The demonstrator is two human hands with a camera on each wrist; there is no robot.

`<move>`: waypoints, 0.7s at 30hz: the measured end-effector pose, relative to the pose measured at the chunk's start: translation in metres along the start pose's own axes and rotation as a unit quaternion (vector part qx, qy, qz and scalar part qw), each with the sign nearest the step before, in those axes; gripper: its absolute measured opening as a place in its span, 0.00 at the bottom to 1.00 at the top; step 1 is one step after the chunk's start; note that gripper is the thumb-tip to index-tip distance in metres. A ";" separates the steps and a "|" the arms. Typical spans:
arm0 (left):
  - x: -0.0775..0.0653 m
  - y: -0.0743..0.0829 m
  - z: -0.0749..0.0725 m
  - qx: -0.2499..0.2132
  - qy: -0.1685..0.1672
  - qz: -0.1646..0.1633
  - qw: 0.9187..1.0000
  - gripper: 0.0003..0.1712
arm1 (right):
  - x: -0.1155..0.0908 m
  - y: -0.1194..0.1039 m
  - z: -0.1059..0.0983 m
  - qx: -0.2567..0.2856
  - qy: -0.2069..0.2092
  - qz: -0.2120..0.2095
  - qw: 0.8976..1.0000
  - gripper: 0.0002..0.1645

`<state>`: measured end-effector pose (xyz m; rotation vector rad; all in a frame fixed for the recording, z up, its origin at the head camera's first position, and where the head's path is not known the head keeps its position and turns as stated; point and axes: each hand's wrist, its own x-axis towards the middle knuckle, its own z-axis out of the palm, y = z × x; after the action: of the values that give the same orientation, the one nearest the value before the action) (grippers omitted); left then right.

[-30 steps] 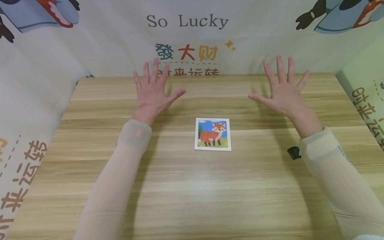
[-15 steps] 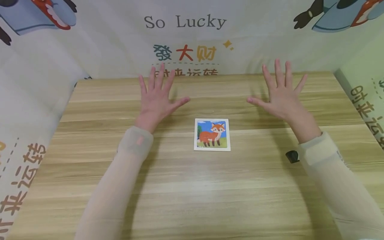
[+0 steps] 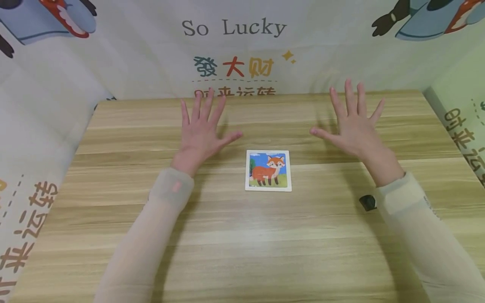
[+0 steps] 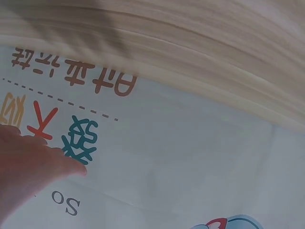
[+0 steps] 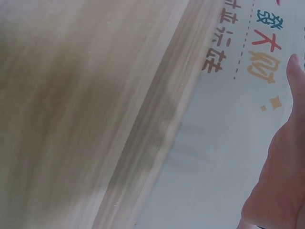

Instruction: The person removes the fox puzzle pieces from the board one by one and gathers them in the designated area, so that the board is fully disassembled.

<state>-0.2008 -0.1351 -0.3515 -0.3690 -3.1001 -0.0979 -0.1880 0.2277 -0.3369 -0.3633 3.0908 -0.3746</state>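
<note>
So I'm seeing a printed cloth backdrop (image 3: 125, 54) hanging behind the far edge of the wood-look table (image 3: 246, 252), so forward room is looking tightest. Sideways and toward the person I'm getting way more tabletop to slide across. The left hand (image 3: 198, 136) and right hand (image 3: 354, 130) are hovering with fingers spread wide, pinching nothing. The fox picture (image 3: 268, 171) is lying flat mid-table, a bit nearer the person than both hands and touching neither. I'm guessing it's light, stiff, maybe slightly slick; can't tell if it's one piece. I'd be taking it by the white border (image 3: 268, 189), opposite sides, thumbs off the art. A small black thing (image 3: 367, 203) is sitting well off to its right, no clue what.
</note>
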 end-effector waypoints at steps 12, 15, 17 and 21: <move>-0.012 0.003 0.008 0.024 -0.008 0.022 0.999 0.58 | -0.005 -0.003 0.008 0.008 -0.007 -0.004 1.000 0.66; -0.015 0.005 0.010 0.028 -0.015 0.025 0.999 0.58 | -0.005 -0.003 0.010 0.011 -0.006 -0.006 1.000 0.66; -0.017 0.008 0.011 0.028 -0.021 0.028 0.999 0.58 | -0.006 -0.003 0.011 0.014 -0.005 -0.006 1.000 0.66; -0.021 0.013 0.014 0.025 -0.030 0.034 0.999 0.57 | -0.007 -0.004 0.013 0.022 -0.009 -0.003 1.000 0.67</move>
<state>-0.1774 -0.1265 -0.3652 -0.4851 -3.1383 -0.0072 -0.1798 0.2223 -0.3489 -0.3738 3.0585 -0.4348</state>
